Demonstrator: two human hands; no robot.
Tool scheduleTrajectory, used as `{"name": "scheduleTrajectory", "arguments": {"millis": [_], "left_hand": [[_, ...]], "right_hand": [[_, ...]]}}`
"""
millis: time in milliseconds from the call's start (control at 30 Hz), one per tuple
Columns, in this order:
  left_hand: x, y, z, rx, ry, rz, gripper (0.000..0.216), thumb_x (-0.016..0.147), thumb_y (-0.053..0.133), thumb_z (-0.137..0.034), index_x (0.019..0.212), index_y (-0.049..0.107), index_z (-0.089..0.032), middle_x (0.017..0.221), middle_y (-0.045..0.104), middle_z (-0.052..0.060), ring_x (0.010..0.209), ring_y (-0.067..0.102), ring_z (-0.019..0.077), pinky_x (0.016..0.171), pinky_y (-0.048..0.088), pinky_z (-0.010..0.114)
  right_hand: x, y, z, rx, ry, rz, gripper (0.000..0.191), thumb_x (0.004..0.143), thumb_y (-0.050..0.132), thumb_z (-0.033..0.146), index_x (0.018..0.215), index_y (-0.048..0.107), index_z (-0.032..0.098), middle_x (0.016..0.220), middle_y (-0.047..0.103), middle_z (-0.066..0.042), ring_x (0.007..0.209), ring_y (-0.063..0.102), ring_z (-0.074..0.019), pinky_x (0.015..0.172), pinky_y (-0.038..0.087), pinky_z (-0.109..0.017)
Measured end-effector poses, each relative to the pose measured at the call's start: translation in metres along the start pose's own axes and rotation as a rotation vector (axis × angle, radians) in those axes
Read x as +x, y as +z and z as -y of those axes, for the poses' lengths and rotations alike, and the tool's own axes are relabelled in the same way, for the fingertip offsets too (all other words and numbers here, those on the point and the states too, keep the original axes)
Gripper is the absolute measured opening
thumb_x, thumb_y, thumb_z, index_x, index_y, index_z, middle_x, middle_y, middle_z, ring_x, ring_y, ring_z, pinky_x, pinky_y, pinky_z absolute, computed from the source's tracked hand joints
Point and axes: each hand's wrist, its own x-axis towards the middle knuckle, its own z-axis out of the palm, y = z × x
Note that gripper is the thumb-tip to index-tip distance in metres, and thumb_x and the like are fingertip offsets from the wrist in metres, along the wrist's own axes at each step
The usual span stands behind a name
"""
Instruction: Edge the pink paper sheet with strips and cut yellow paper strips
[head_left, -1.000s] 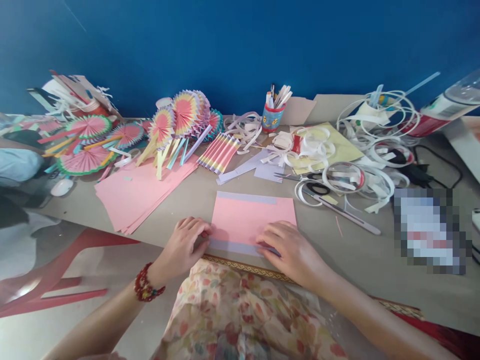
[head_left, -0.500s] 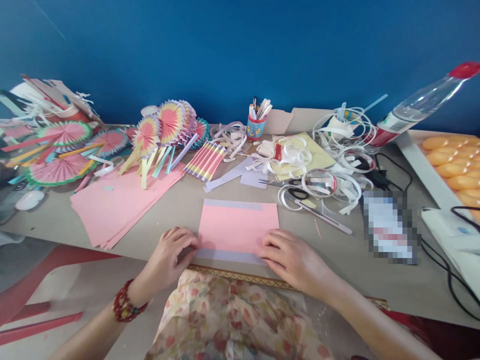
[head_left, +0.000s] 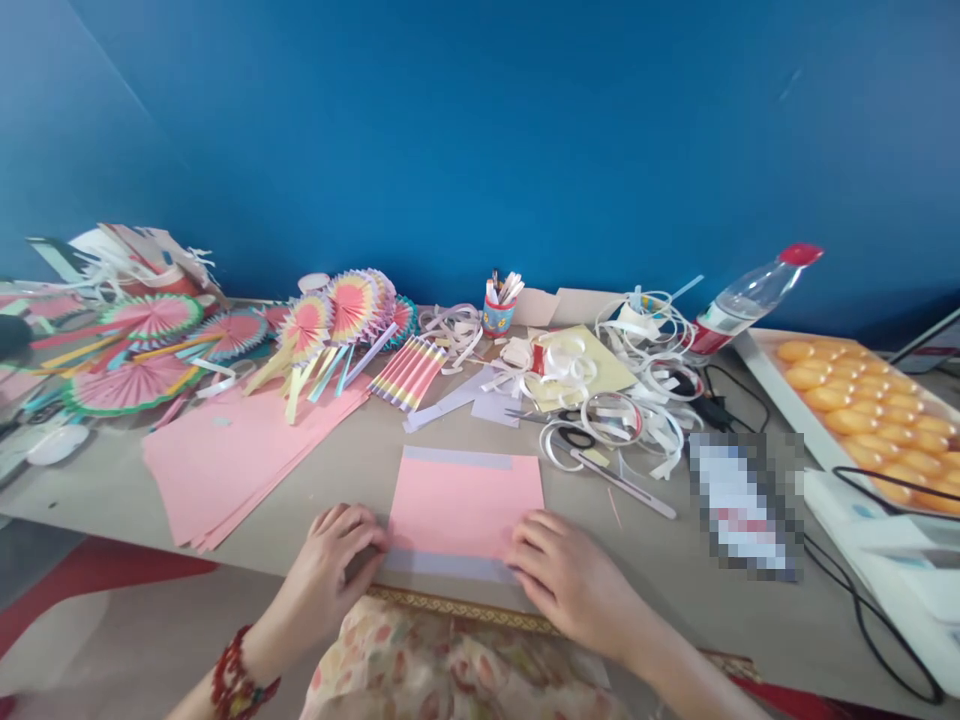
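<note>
A pink sheet of paper [head_left: 465, 505] lies flat at the table's front edge, with a lilac strip along its near side and another along most of its far side. My left hand [head_left: 341, 550] grips the sheet's left edge near the lower corner, thumb and curled fingers close together. On the opposite edge, my right hand [head_left: 559, 575] has its bent fingers pressed onto the paper near the lower right corner, the thumb partly hidden. A utility knife [head_left: 626, 485] and scissors [head_left: 574, 436] lie beyond the sheet to the right.
Pink sheets [head_left: 240, 460] are stacked at left, below folded paper fans [head_left: 352, 305]. A pleated striped paper [head_left: 410, 372] lies behind the work sheet. Curled white strips [head_left: 630, 420], a pen cup [head_left: 498, 315], a tilted bottle [head_left: 754, 295] and black cables [head_left: 862, 610] occupy the back and right.
The view has tilted up, so the table and hands appear lower. Both hands stay at the two sides of the pink sheet, which lies as before.
</note>
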Motion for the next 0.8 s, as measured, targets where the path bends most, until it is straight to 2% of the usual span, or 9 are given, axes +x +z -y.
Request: {"name": "scheduleTrajectory", "arguments": {"millis": [200, 400, 533, 600, 667, 733, 800], "left_hand": [[0.008, -0.004, -0.002, 0.043, 0.005, 0.006, 0.014, 0.088, 0.046, -0.009, 0.087, 0.055, -0.02, 0.096, 0.057, 0.006, 0.091, 0.051, 0.0222, 0.082, 0.042, 0.036], [0.032, -0.01, -0.005, 0.051, 0.071, -0.006, 0.018, 0.086, 0.051, -0.009, 0.096, 0.056, -0.022, 0.108, 0.055, 0.007, 0.103, 0.05, 0.0241, 0.089, 0.042, 0.038], [0.049, -0.011, -0.003, 0.047, 0.118, 0.036, 0.01, 0.086, 0.054, -0.012, 0.09, 0.056, -0.022, 0.098, 0.058, 0.005, 0.096, 0.052, 0.0222, 0.086, 0.043, 0.035], [0.061, -0.014, -0.001, 0.043, 0.138, 0.05, 0.007, 0.088, 0.054, -0.014, 0.086, 0.055, -0.021, 0.091, 0.058, 0.004, 0.09, 0.054, 0.0208, 0.084, 0.043, 0.035], [0.077, -0.017, 0.001, 0.035, 0.173, 0.042, 0.008, 0.089, 0.052, -0.016, 0.085, 0.057, -0.02, 0.088, 0.06, 0.004, 0.086, 0.055, 0.02, 0.084, 0.044, 0.035], [0.099, -0.02, 0.001, 0.043, 0.215, 0.005, 0.012, 0.091, 0.05, -0.016, 0.09, 0.06, -0.021, 0.092, 0.063, 0.005, 0.089, 0.057, 0.02, 0.088, 0.043, 0.037], [0.124, -0.022, 0.0, 0.096, 0.271, -0.039, 0.017, 0.092, 0.05, -0.018, 0.103, 0.062, -0.021, 0.102, 0.065, 0.006, 0.097, 0.057, 0.0212, 0.095, 0.04, 0.04]], "right_hand": [[0.003, 0.005, 0.0, 0.008, 0.03, -0.037, 0.012, 0.088, 0.051, 0.013, 0.093, 0.059, 0.021, 0.099, 0.059, -0.004, 0.095, 0.049, -0.0216, 0.085, 0.042, -0.036], [0.015, 0.01, -0.006, 0.005, 0.036, -0.107, 0.015, 0.082, 0.051, 0.012, 0.09, 0.059, 0.022, 0.099, 0.06, -0.005, 0.094, 0.051, -0.0213, 0.087, 0.043, -0.036], [0.018, 0.009, -0.014, 0.012, -0.004, -0.187, 0.013, 0.081, 0.052, 0.013, 0.086, 0.059, 0.022, 0.092, 0.06, -0.004, 0.092, 0.053, -0.02, 0.096, 0.04, -0.038], [0.02, 0.002, -0.019, 0.026, -0.01, -0.218, 0.013, 0.08, 0.052, 0.011, 0.082, 0.058, 0.022, 0.087, 0.059, -0.002, 0.088, 0.054, -0.0184, 0.096, 0.04, -0.037], [0.025, -0.01, -0.025, 0.011, 0.022, -0.238, 0.013, 0.082, 0.051, 0.011, 0.081, 0.058, 0.022, 0.085, 0.059, -0.003, 0.085, 0.054, -0.0179, 0.087, 0.044, -0.032], [0.037, -0.025, -0.034, -0.065, 0.068, -0.258, 0.014, 0.087, 0.049, 0.013, 0.086, 0.061, 0.021, 0.087, 0.06, -0.004, 0.087, 0.055, -0.0188, 0.079, 0.045, -0.029], [0.059, -0.04, -0.045, -0.194, 0.09, -0.266, 0.016, 0.091, 0.048, 0.015, 0.092, 0.064, 0.02, 0.092, 0.063, -0.006, 0.089, 0.057, -0.0192, 0.08, 0.044, -0.03]]}}
